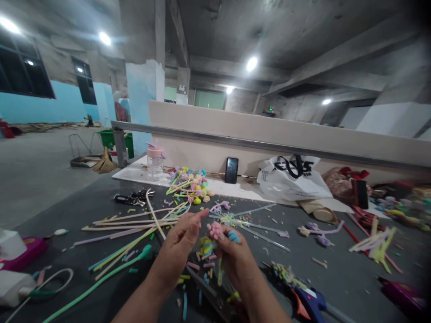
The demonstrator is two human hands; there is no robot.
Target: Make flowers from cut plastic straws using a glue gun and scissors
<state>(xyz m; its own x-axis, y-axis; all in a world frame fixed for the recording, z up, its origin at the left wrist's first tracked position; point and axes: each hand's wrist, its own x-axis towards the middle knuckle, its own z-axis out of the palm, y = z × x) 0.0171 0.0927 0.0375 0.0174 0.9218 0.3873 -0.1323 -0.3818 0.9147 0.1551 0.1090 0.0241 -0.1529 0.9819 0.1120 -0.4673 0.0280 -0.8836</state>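
Observation:
My right hand [237,255] is closed around a small craft flower sprig with a knobbly pink head [214,229]. A blue head [233,236] and a yellow head [206,246] show beside it, and a pale yellow-green stem [220,272] hangs below the fingers. My left hand [182,240] is just left of the sprig, index finger stretched toward the pink head; nothing shows in it. Under the hands lie short cut pieces [193,266] in pink, yellow and blue, and dark scissors [210,289], partly hidden by the right forearm.
Long coloured stems [134,222] and keys [134,197] lie left. Finished flowers [191,186] are heaped behind, near a clear bottle [155,163] and propped phone [231,170]. A blue glue gun [308,303] lies front right; a white bag [286,179] stands at the back.

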